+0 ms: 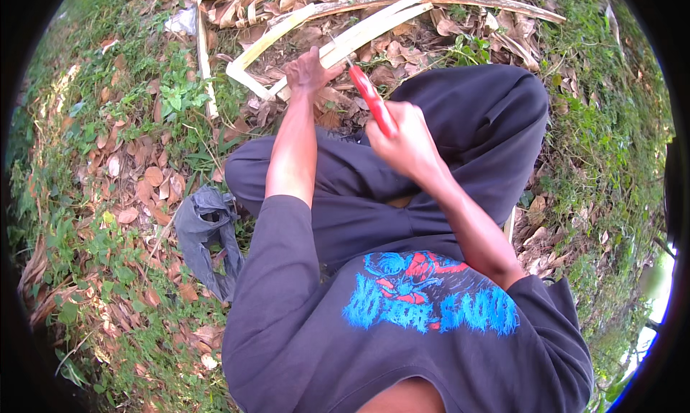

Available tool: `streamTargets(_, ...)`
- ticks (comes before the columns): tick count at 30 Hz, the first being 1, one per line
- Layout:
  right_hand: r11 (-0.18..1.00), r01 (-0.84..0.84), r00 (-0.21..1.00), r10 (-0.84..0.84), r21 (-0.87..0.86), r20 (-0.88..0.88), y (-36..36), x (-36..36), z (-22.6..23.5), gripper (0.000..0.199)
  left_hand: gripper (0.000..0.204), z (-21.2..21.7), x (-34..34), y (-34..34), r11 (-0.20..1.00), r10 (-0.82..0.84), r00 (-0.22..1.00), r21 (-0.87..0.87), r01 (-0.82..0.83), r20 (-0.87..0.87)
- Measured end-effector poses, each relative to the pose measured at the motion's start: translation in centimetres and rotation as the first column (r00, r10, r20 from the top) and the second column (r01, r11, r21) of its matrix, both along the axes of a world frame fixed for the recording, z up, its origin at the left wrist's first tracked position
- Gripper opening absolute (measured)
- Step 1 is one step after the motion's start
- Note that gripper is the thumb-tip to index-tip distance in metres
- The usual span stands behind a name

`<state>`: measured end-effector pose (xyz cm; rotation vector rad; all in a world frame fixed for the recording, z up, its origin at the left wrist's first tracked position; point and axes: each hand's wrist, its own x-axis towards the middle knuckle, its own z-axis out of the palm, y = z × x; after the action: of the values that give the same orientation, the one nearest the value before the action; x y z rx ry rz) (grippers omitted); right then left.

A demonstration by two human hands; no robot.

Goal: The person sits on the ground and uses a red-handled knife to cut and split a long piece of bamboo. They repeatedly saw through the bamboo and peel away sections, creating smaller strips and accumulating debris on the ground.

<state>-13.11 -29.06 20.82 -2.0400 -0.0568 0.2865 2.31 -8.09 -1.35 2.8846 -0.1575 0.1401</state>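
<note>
stalk [345, 43] under left hand [309, 71], knife [372, 100] in right hand [406, 140]

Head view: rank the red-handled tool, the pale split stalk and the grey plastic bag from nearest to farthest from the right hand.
1. Red-handled tool: gripped in the right hand.
2. Pale split stalk: on the ground ahead, under the left hand.
3. Grey plastic bag: on the leaves, far to the person's left.

My single head camera looks steeply down from above my own chest, close over my lap and both forearms, facing forward onto leaf-strewn ground [136, 183]; its fisheye bends everything toward a dark rim.
</note>
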Motion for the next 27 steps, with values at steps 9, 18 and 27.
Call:
streamTargets(9, 0.998, 0.063, 0.998, -0.063, -0.025, 0.013, 1.8, 2.8, -2.0, 0.024, 0.065, 0.1, 0.6, -0.6, 0.998, 0.034, 0.997, 0.051, -0.031, -0.065)
streamTargets(18, 0.997, 0.073, 0.996, -0.074, -0.036, -0.044, 1.2, 2.0, -1.7, 0.020, 0.062, 0.0, -0.1, -0.1, 0.998, 0.052, 0.998, 0.030, -0.051, -0.034)
streamTargets(27, 0.993, 0.102, 0.995, -0.100, 0.064, -0.030, 0.0, -2.6, -0.9, 0.012, 0.065, -1.1, -1.0, 0.4, 0.998, 0.052, 0.999, 0.025, -0.053, 0.013)
